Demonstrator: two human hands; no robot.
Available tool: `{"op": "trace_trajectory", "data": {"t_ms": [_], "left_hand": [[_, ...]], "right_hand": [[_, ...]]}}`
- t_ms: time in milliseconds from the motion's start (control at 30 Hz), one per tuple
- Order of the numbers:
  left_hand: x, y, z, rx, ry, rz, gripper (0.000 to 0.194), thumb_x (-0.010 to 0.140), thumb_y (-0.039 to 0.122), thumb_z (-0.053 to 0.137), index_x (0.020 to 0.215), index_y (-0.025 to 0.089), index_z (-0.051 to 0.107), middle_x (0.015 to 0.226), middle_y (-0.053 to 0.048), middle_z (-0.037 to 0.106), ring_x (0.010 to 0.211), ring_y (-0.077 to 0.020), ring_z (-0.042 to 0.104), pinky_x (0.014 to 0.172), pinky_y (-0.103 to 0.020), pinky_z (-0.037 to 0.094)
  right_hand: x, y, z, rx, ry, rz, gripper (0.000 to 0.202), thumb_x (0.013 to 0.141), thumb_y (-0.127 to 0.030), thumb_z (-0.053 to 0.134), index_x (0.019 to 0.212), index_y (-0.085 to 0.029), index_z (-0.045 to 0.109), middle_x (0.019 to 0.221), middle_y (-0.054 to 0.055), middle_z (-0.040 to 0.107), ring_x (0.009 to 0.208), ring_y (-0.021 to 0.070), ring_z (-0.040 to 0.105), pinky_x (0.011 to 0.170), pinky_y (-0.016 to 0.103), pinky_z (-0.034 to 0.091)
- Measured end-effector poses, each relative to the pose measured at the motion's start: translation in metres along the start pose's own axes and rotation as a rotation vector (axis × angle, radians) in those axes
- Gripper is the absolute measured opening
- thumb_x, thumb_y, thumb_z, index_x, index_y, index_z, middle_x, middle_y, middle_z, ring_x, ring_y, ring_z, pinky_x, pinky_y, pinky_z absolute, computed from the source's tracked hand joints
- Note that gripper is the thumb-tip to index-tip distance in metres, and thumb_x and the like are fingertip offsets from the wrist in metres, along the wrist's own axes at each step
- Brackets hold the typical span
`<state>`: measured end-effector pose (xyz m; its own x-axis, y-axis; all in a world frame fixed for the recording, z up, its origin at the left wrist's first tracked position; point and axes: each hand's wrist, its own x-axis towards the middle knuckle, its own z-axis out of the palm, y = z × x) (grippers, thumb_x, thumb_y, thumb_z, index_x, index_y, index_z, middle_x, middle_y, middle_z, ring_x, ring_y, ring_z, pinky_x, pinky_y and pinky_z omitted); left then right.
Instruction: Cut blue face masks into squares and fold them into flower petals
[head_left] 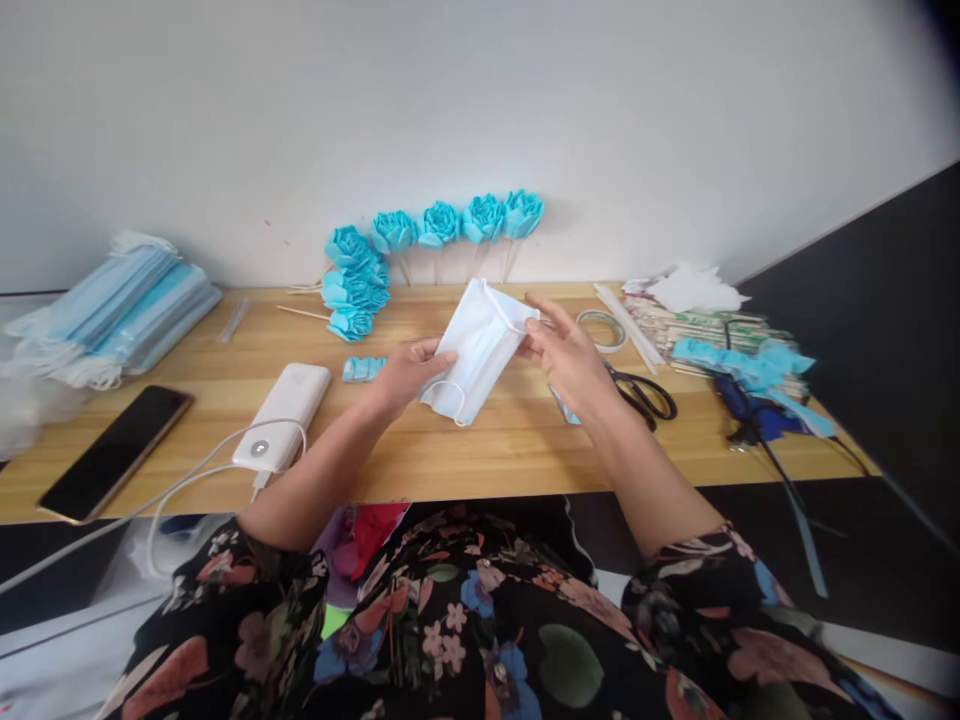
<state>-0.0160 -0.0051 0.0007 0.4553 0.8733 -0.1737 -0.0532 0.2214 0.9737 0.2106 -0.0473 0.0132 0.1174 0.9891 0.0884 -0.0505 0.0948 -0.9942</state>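
In mid-frame, the left hand and half-spread right hand pinch a whole mask between their fingers, while blue flowers at upper centre look finished and stacked masks at left look unworked.

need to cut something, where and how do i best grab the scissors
Take the scissors by their black handle loops, probably from the near right: the loops point that way and lie uncovered, while the other end is hidden behind the right hand.
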Motion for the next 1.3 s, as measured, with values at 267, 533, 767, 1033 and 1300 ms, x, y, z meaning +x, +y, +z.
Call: {"op": "trace_trajectory", "data": {"t_ms": [267,533,767,1033,1300], "left_hand": [[0.007,0.001,0.000,-0.135,0.058,0.084,0.051,0.061,0.045,0.090,0.096,0.011,0.078,0.082,-0.005,0.076,0.065,-0.0143,0.062,0.063,-0.027,0.050],[0.008,-0.011,-0.008,-0.294,-0.011,0.086,0.055,0.067,0.056,0.087,0.101,0.014,0.076,0.090,-0.009,0.077,0.069,-0.0167,0.066,0.059,-0.025,0.050],[0.000,-0.020,0.005,-0.445,-0.193,0.075,0.057,0.071,0.054,0.086,0.111,0.015,0.073,0.106,-0.014,0.077,0.093,-0.0256,0.073,0.079,-0.034,0.057],[-0.002,-0.025,0.016,-0.290,0.142,0.075,0.033,0.069,0.038,0.088,0.078,0.011,0.072,0.075,-0.008,0.075,0.060,-0.0141,0.065,0.057,-0.026,0.048],[-0.006,-0.013,0.013,-0.314,0.181,0.110,0.036,0.067,0.036,0.089,0.086,0.013,0.069,0.079,-0.007,0.077,0.062,-0.0144,0.067,0.055,-0.025,0.048]], "right_hand": [[-0.013,0.009,0.014,-0.003,-0.070,0.129,0.028,0.071,-0.043,0.082,0.081,-0.019,0.072,0.072,0.000,0.070,0.068,0.0129,0.063,0.073,0.031,0.055],[-0.009,0.009,0.021,0.046,0.034,0.122,0.026,0.070,-0.040,0.082,0.074,-0.019,0.068,0.065,-0.001,0.068,0.061,0.0115,0.062,0.067,0.030,0.056],[-0.001,0.016,0.039,0.253,0.155,0.135,0.030,0.067,-0.041,0.083,0.076,-0.020,0.065,0.070,-0.002,0.067,0.067,0.0126,0.064,0.071,0.031,0.058],[-0.030,0.016,0.022,-0.185,-0.047,0.057,0.023,0.085,-0.042,0.066,0.087,-0.021,0.073,0.074,0.002,0.069,0.064,0.0148,0.061,0.065,0.032,0.054],[-0.081,0.017,-0.123,-1.401,0.164,-0.169,0.029,0.095,-0.028,0.051,0.110,-0.015,0.072,0.106,0.018,0.075,0.099,0.0335,0.069,0.088,0.047,0.053]]}}
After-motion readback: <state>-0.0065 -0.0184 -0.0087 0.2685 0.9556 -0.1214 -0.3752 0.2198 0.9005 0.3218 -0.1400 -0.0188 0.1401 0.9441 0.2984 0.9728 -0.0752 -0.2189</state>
